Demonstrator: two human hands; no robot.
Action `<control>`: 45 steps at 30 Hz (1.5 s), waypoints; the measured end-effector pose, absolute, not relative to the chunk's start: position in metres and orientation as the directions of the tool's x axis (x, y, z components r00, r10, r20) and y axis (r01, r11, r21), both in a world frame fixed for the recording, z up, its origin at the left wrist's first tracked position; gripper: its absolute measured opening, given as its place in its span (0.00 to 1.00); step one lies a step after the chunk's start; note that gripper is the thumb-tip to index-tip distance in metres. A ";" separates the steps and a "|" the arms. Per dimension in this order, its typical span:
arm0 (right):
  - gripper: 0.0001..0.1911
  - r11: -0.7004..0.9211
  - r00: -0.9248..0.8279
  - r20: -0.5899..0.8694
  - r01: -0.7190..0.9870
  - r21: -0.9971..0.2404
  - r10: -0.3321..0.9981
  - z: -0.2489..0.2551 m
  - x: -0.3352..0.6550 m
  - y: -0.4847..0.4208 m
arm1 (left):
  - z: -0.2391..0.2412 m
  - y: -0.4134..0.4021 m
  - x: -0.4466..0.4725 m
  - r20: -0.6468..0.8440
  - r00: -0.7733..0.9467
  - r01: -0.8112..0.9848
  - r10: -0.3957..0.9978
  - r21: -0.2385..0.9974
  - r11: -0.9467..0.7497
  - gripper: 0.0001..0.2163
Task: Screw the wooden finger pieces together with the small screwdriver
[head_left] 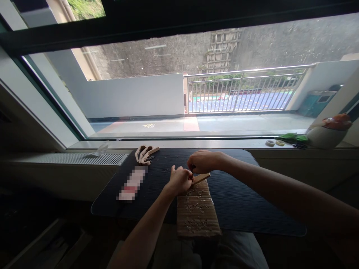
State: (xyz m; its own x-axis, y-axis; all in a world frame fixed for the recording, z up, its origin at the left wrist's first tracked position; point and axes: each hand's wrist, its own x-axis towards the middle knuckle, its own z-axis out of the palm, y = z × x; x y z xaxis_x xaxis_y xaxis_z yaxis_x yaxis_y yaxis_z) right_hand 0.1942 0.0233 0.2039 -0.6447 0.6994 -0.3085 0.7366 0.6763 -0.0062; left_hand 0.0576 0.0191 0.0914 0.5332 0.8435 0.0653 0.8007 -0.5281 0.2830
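My left hand (181, 181) is closed on the near-left end of a light wooden piece (202, 179), holding it down. This piece lies on the far end of a long brown corrugated cardboard block (198, 215), whose top is pitted with holes. Just above the left fingers, my right hand (199, 162) is bent downward in a pinch. Something small and dark shows under its fingertips, too hidden to name. Several curved wooden pieces (146, 154) lie together at the table's far left, with small dark metal bits beside them.
A dark table (238, 201) carries the work, with a pixelated pink-and-white item (133, 184) on its left. Beyond stands a window sill (174, 143). At right are tape rolls (279, 142), a green item (293, 137) and a white pot (327, 136). A vented ledge (98, 159) adjoins left.
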 end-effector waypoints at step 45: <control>0.14 0.635 -0.627 -0.349 0.765 -0.108 0.697 0.202 0.191 0.034 | 0.087 0.022 0.063 0.120 0.495 0.811 0.861 0.293 -0.507 0.10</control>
